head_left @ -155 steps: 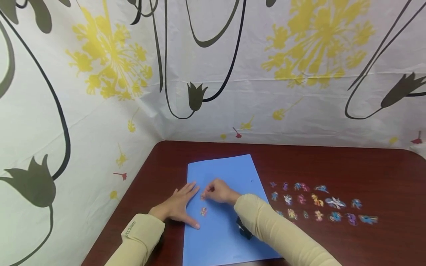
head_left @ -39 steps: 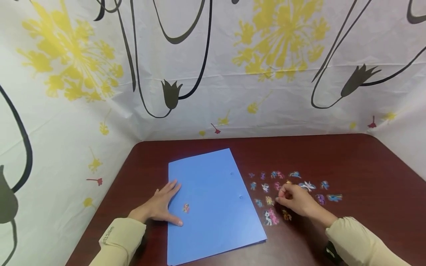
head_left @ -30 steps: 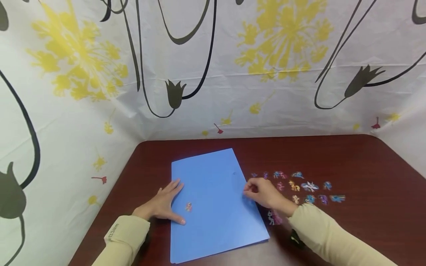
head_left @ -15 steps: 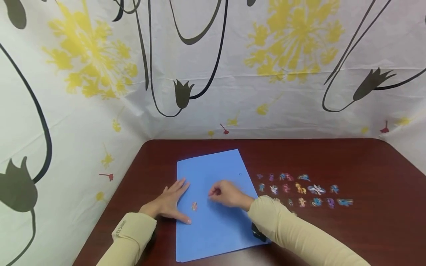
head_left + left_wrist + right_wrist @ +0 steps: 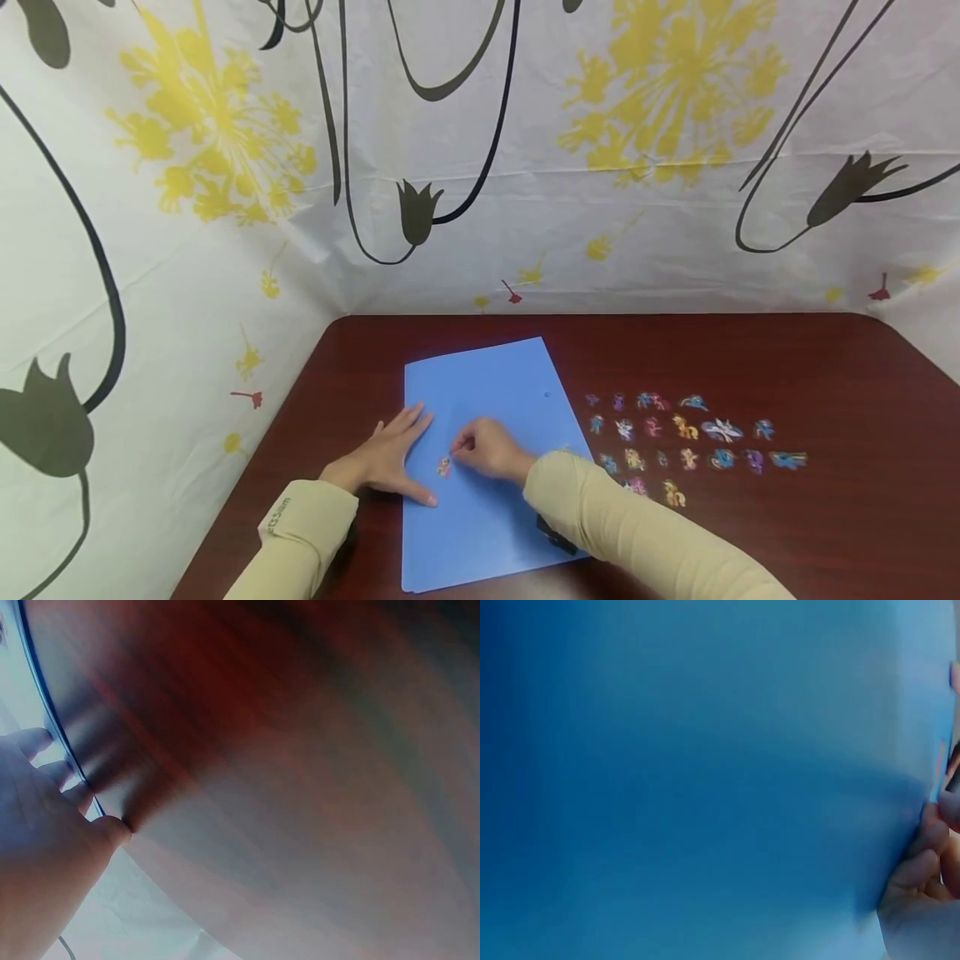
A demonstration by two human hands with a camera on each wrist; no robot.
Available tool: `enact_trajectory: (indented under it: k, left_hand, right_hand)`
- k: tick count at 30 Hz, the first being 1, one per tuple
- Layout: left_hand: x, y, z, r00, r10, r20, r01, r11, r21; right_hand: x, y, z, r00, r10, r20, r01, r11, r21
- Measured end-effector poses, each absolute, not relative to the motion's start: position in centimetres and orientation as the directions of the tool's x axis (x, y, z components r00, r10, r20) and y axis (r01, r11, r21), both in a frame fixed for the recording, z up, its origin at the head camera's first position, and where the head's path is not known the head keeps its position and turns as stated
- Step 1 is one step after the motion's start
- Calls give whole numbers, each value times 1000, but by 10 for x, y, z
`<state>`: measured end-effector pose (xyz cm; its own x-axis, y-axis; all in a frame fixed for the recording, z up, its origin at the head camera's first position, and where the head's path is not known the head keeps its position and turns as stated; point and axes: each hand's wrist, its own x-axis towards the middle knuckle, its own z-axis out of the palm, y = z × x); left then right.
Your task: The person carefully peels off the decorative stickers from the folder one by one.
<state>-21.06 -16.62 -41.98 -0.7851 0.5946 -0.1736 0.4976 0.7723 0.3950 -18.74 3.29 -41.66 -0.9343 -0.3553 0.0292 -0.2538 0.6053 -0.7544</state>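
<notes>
A blue folder (image 5: 487, 517) lies flat on the dark red-brown table. On it, left of centre, sits a small pinkish pony sticker (image 5: 443, 467). My left hand (image 5: 390, 458) rests spread over the folder's left edge, with the thumb on the blue surface. My right hand (image 5: 491, 448) is over the folder, its fingers curled and thumb and forefinger close together beside the sticker's upper right. Whether anything sits between those fingertips is too small to make out. The right wrist view shows the curled right hand (image 5: 922, 877) at the far right, partly cut off.
Several small pony stickers (image 5: 685, 427) lie in loose rows on the table (image 5: 847, 400) right of the folder; some are partly hidden by my right sleeve (image 5: 645, 521). A patterned white cloth (image 5: 480, 150) hangs behind and at the left.
From the sticker rows, my right hand has moved left to the pinkish sticker. A second small piece near its fingertips 5.2 s ago was gone from that spot 1.3 s ago. My left hand stays.
</notes>
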Motion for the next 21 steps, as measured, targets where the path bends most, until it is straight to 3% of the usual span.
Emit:
enact_trajectory:
  k: [6,21]
  left_hand:
    - [-211,-165,-418,-783,594,-183,497,776,389]
    - [-212,-166,-420,-781,598,-180,499,771,397]
  right_hand:
    - [-188,29,-424,-932,-348,100,-300,590,-750]
    - [-185,22,-421,-943,-323,80,-272,609,-745]
